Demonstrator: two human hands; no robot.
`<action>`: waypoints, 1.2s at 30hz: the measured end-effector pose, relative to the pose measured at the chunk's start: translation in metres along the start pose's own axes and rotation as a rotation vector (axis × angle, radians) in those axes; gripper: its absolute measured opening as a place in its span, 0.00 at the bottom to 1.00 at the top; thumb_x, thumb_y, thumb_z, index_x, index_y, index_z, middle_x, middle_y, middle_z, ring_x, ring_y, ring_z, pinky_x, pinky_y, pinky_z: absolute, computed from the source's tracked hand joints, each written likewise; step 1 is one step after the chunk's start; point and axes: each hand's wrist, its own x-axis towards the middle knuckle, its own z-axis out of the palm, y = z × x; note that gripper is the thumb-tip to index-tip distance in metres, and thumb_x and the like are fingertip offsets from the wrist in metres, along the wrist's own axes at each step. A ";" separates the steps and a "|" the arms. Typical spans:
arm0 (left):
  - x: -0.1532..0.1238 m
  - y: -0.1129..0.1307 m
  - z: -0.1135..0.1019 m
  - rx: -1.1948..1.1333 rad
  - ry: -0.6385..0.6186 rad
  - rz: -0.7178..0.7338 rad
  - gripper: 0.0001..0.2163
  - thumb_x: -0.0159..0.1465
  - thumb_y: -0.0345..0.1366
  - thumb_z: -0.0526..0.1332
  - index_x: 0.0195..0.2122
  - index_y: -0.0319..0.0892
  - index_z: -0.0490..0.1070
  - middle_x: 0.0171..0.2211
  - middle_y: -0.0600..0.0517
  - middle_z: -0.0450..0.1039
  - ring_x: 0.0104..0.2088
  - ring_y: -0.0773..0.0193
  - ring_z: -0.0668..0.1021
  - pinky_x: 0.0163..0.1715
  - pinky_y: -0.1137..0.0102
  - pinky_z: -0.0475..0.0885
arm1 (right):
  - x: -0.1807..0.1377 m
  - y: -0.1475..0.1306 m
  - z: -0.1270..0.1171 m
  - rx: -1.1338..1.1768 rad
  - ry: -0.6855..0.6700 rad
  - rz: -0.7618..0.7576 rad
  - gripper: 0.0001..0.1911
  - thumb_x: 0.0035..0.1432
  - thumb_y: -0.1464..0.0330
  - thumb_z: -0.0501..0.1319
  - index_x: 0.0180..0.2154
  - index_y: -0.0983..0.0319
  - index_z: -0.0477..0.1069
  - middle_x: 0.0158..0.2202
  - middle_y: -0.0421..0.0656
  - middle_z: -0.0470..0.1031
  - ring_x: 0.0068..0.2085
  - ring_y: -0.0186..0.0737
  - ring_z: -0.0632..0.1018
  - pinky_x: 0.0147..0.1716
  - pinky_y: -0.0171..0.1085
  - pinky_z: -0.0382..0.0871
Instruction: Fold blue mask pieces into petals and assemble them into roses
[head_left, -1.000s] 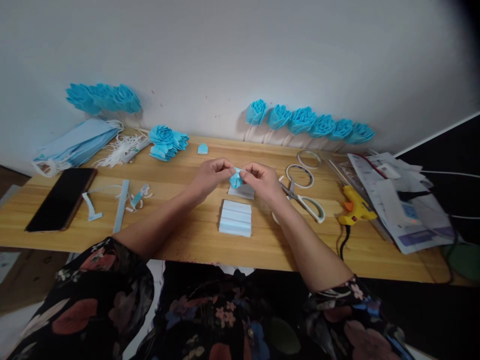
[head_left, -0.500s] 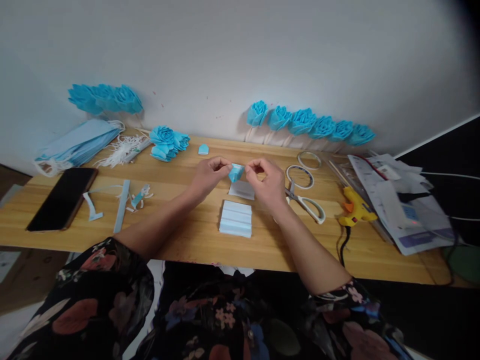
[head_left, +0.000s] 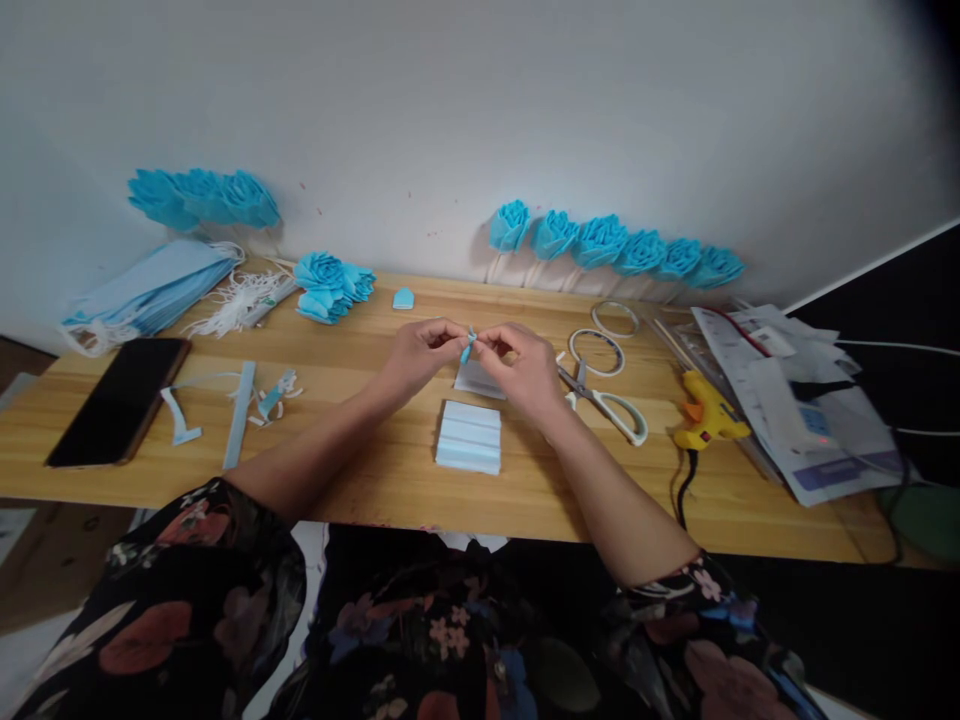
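My left hand point(head_left: 420, 352) and my right hand point(head_left: 520, 367) meet above the middle of the wooden table point(head_left: 375, 470). Both pinch a small blue folded piece point(head_left: 468, 347) between their fingertips; it shows only as a thin sliver. Just below the hands lies a pale sheet point(head_left: 474, 379), and nearer me a stack of light-blue folded strips point(head_left: 469, 437).
Blue paper roses point(head_left: 615, 243) line the wall at the back, with more roses point(head_left: 202, 196) at the left and a loose pair point(head_left: 328, 284) on the table. A phone point(head_left: 120, 398), blue scraps point(head_left: 240, 400), scissors point(head_left: 611, 401), tape rings point(head_left: 598, 351), a yellow glue gun point(head_left: 709, 420) and papers point(head_left: 795, 400) lie around.
The blue piece has been turned or folded between my fingertips and now shows edge-on, narrower than before. Both hands stay in nearly the same place.
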 end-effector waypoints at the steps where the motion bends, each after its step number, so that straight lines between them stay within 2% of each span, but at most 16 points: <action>1: 0.000 0.001 0.000 -0.001 -0.002 0.000 0.10 0.55 0.43 0.65 0.27 0.41 0.75 0.28 0.52 0.76 0.31 0.65 0.75 0.36 0.69 0.69 | 0.000 0.000 0.000 -0.002 -0.002 0.005 0.06 0.58 0.66 0.61 0.32 0.58 0.75 0.31 0.41 0.77 0.33 0.38 0.73 0.37 0.37 0.66; 9: -0.001 0.004 0.000 -0.004 0.001 -0.005 0.09 0.55 0.42 0.65 0.26 0.41 0.74 0.26 0.53 0.74 0.29 0.66 0.73 0.34 0.70 0.68 | 0.000 0.002 0.001 0.017 -0.011 0.010 0.09 0.60 0.66 0.59 0.34 0.59 0.77 0.32 0.42 0.78 0.34 0.38 0.74 0.37 0.37 0.66; 13: 0.002 0.005 -0.004 0.012 0.017 -0.016 0.10 0.55 0.42 0.65 0.26 0.41 0.74 0.25 0.54 0.73 0.28 0.67 0.72 0.32 0.70 0.67 | 0.001 0.002 -0.001 0.076 0.021 0.086 0.09 0.59 0.65 0.59 0.33 0.59 0.77 0.31 0.41 0.78 0.33 0.37 0.74 0.36 0.36 0.66; 15: 0.006 0.010 -0.012 0.008 0.089 0.002 0.09 0.55 0.41 0.65 0.26 0.41 0.73 0.23 0.55 0.71 0.26 0.68 0.71 0.30 0.71 0.66 | 0.002 0.005 -0.003 0.139 0.059 0.150 0.09 0.58 0.64 0.59 0.32 0.60 0.77 0.29 0.39 0.77 0.31 0.36 0.73 0.34 0.35 0.65; 18: 0.013 0.028 -0.037 0.007 0.292 0.094 0.06 0.55 0.37 0.65 0.25 0.42 0.71 0.21 0.57 0.67 0.25 0.69 0.68 0.27 0.71 0.65 | 0.006 0.009 0.002 0.181 0.071 0.222 0.10 0.57 0.62 0.59 0.31 0.61 0.76 0.26 0.38 0.75 0.28 0.34 0.70 0.31 0.34 0.62; 20: 0.015 0.045 -0.060 0.011 0.390 0.146 0.06 0.56 0.35 0.65 0.24 0.42 0.69 0.20 0.57 0.65 0.24 0.70 0.66 0.27 0.71 0.64 | 0.011 0.006 0.012 0.156 -0.007 0.200 0.10 0.57 0.63 0.60 0.31 0.61 0.76 0.25 0.38 0.74 0.27 0.34 0.70 0.29 0.34 0.60; 22: 0.014 0.063 -0.085 0.000 0.443 0.202 0.06 0.56 0.32 0.64 0.24 0.42 0.69 0.19 0.57 0.64 0.22 0.72 0.65 0.27 0.71 0.62 | 0.017 -0.007 0.030 0.102 -0.129 0.115 0.09 0.57 0.65 0.59 0.32 0.61 0.77 0.27 0.38 0.76 0.29 0.35 0.71 0.30 0.34 0.59; 26: 0.001 0.091 -0.121 0.051 0.422 0.346 0.05 0.59 0.32 0.65 0.26 0.44 0.71 0.21 0.56 0.65 0.23 0.70 0.66 0.28 0.69 0.62 | 0.030 -0.055 0.077 -0.004 -0.365 -0.083 0.10 0.60 0.66 0.58 0.33 0.60 0.78 0.29 0.40 0.78 0.30 0.36 0.72 0.29 0.35 0.56; 29: -0.012 0.097 -0.135 0.097 0.431 0.360 0.07 0.59 0.33 0.67 0.27 0.41 0.70 0.20 0.57 0.65 0.23 0.72 0.66 0.28 0.70 0.63 | 0.033 -0.088 0.114 -0.001 -0.554 -0.148 0.17 0.65 0.61 0.54 0.29 0.60 0.76 0.28 0.41 0.77 0.29 0.36 0.72 0.28 0.35 0.53; 31: -0.018 0.095 -0.139 0.108 0.461 0.321 0.08 0.60 0.33 0.66 0.26 0.40 0.70 0.19 0.58 0.65 0.22 0.72 0.65 0.28 0.71 0.63 | 0.031 -0.101 0.136 0.017 -0.619 -0.202 0.15 0.64 0.62 0.55 0.31 0.60 0.76 0.31 0.41 0.78 0.31 0.36 0.72 0.28 0.35 0.54; 33: -0.022 0.089 -0.143 0.109 0.475 0.252 0.09 0.62 0.33 0.67 0.26 0.41 0.69 0.19 0.59 0.65 0.22 0.72 0.65 0.27 0.71 0.63 | 0.029 -0.106 0.151 0.058 -0.653 -0.257 0.08 0.59 0.67 0.61 0.39 0.60 0.76 0.37 0.41 0.79 0.34 0.36 0.73 0.30 0.34 0.57; 36: -0.025 0.080 -0.145 0.057 0.470 0.192 0.09 0.62 0.31 0.66 0.26 0.40 0.69 0.18 0.58 0.65 0.22 0.73 0.65 0.27 0.72 0.63 | 0.031 -0.102 0.152 0.147 -0.702 -0.255 0.21 0.54 0.72 0.63 0.52 0.60 0.71 0.46 0.43 0.79 0.38 0.35 0.75 0.35 0.34 0.63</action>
